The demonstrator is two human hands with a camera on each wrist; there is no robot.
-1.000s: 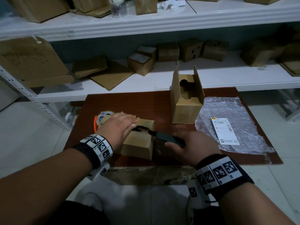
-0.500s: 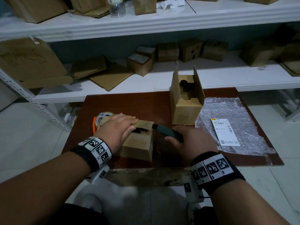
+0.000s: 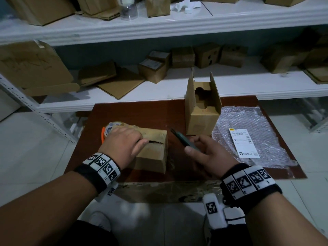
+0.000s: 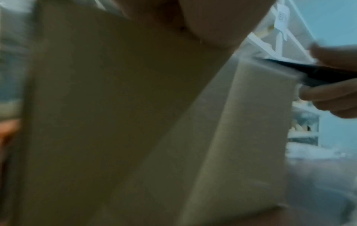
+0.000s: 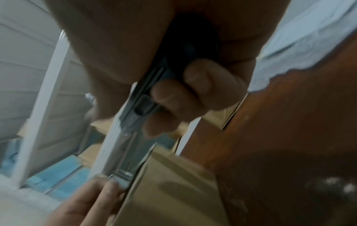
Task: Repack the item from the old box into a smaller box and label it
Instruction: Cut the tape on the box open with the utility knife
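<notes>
Nowhere legible: small print and barcodes on white label (image 3: 244, 142), lying on bubble wrap (image 3: 252, 132) at brown table (image 3: 134, 112) right edge. Left hand (image 3: 122, 144) flat, fingers together, pressing slit old box (image 3: 152, 153) near front edge. Right hand (image 3: 209, 153) clamped round knife (image 3: 184, 140). Open smaller box (image 3: 200, 119) behind; white shelves (image 3: 248, 84) beyond.

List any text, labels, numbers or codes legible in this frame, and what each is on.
Shipping label on the bubble wrap: printed lines and barcodes, too small to read.
Wristbands: black-and-white square marker codes, no words.
Open small box: faint reddish mark inside, unreadable.
Shelf boxes: pale labels, blurred.
No word can be quoted.
</notes>
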